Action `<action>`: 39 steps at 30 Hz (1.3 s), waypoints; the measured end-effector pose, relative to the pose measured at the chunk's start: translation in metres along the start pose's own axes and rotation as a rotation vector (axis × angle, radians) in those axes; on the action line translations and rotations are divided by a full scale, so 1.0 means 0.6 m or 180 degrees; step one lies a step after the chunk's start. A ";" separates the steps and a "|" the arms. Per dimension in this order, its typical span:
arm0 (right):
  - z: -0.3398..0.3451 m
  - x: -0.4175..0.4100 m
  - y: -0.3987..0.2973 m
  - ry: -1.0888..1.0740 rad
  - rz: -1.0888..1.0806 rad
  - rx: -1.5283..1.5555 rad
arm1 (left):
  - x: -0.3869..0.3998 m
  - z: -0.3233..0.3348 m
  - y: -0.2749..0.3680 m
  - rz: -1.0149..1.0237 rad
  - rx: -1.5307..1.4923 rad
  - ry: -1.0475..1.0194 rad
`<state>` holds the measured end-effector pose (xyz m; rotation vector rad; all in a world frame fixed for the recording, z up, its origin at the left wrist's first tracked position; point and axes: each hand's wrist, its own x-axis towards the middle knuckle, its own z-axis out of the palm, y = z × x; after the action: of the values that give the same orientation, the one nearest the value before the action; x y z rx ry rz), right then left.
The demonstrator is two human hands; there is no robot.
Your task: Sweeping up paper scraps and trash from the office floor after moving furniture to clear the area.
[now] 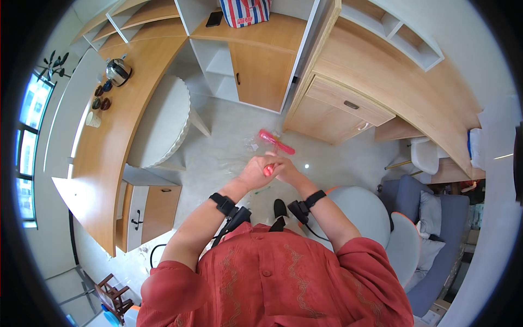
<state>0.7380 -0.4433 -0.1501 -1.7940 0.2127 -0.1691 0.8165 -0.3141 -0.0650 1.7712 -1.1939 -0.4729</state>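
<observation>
My left hand (pixel 256 171) and my right hand (pixel 283 166) are closed together around the red handle (pixel 268 170) of a long tool, its end pointing up toward me. Beyond my hands, the tool's pinkish-red head (pixel 277 142), which looks like a broom's, rests on the pale floor. Small bits of litter (pixel 254 146) lie to the left of the head. My fingers partly hide the handle. Black straps with small devices sit on both wrists.
A round scallop-edged table (pixel 163 122) and a long wooden counter with a kettle (pixel 119 72) stand at left. Wooden cabinets (pixel 261 73) are ahead. At right are a wooden desk cabinet (pixel 327 114), a round grey table or seat (pixel 359 212) and a blue-grey sofa (pixel 453 229).
</observation>
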 end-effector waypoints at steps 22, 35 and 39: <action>0.025 0.150 -0.028 -0.1611 -0.0886 -0.2178 | -0.015 -0.016 0.090 -0.0937 0.0708 0.0864; 0.072 0.284 0.129 -0.1714 -0.0693 -0.2229 | 0.035 0.034 -0.094 -0.1314 0.1110 0.1168; 0.053 0.231 0.149 -0.1422 -0.0502 -0.2259 | 0.017 0.053 -0.094 -0.1197 0.0928 0.0898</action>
<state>0.8750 -0.4657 -0.2445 -2.4972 -0.2213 0.2292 0.8275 -0.3319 -0.1268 2.2444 -0.7610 -0.2567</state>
